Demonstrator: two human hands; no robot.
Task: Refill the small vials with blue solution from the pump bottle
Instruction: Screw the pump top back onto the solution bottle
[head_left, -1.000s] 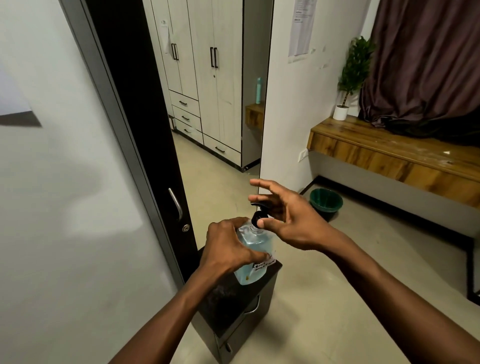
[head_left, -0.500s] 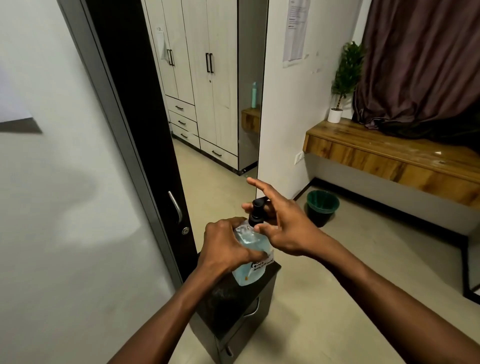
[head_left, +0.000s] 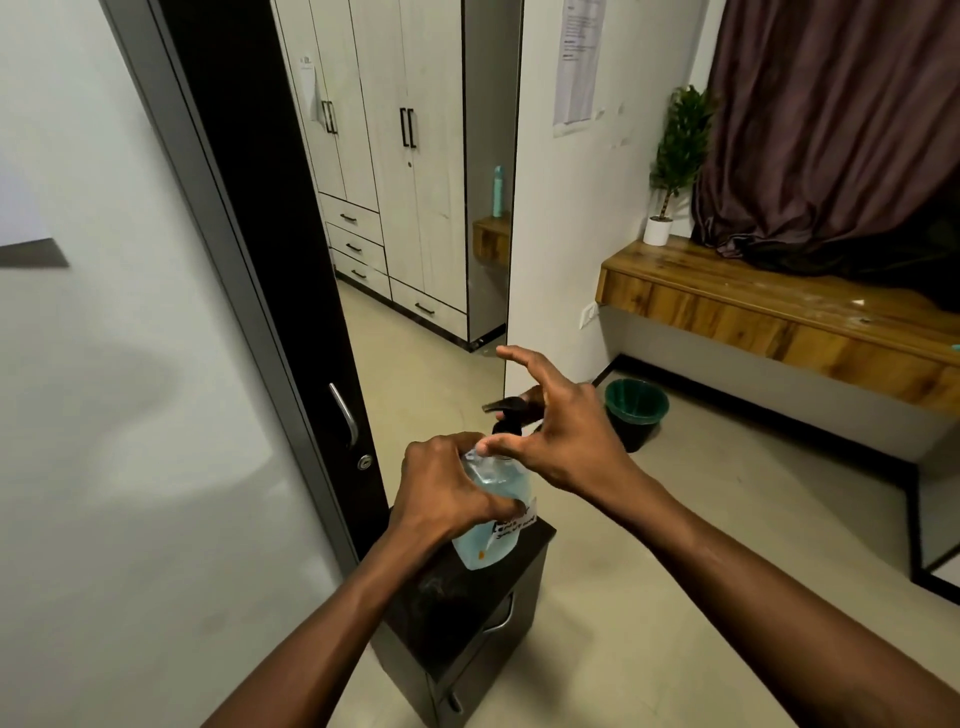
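The left hand (head_left: 447, 488) is wrapped tight round the side of the pump bottle (head_left: 498, 483) and holds it; its fingers are curled and its thumb lies across the front; the right hand (head_left: 566, 441) is up at the black pump top (head_left: 506, 408); its thumb touches the neck of the bottle and some fingers curl round behind the pump top, so it pinches the top between them; its pointing finger sticks out straight and touches nothing; the bottle is see-through with blue water inside and a white label (head_left: 517, 519) on it; it stands upright on top of a small black cabinet (head_left: 431, 597), near the far corner, just beside a dark door (head_left: 270, 234); there are two hands, one pump bottle and one black cabinet; on the floor past the hands is one green bin (head_left: 636, 410); one little plant (head_left: 675, 150) in a white pot stands on a long wooden shelf (head_left: 753, 306); one more blue-green bottle (head_left: 497, 191) stands far off in the next room.
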